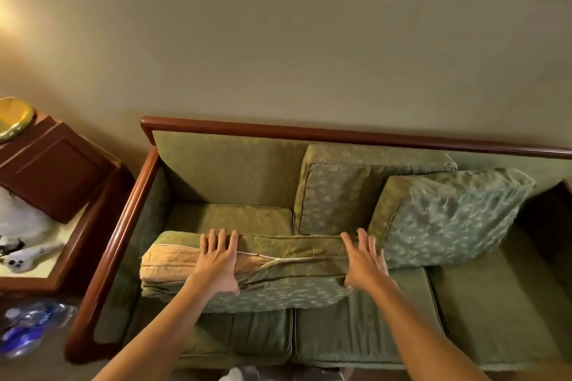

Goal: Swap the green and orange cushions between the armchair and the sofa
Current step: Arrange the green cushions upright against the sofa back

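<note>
Plain beige wall (247, 56) backs a green sofa (495, 303) with a dark wooden frame. On its left seat, near the front, lies a green cushion (288, 288), its open zip showing an orange inner lining at the left end. The person's left hand (218, 260) rests on it with fingers spread, curling over the far edge; the right hand (365, 260) lies flat and spread on its right end. Two more green back cushions (448, 219) lean at the far right. A wooden side table (58, 170) stands left of the sofa.
</note>
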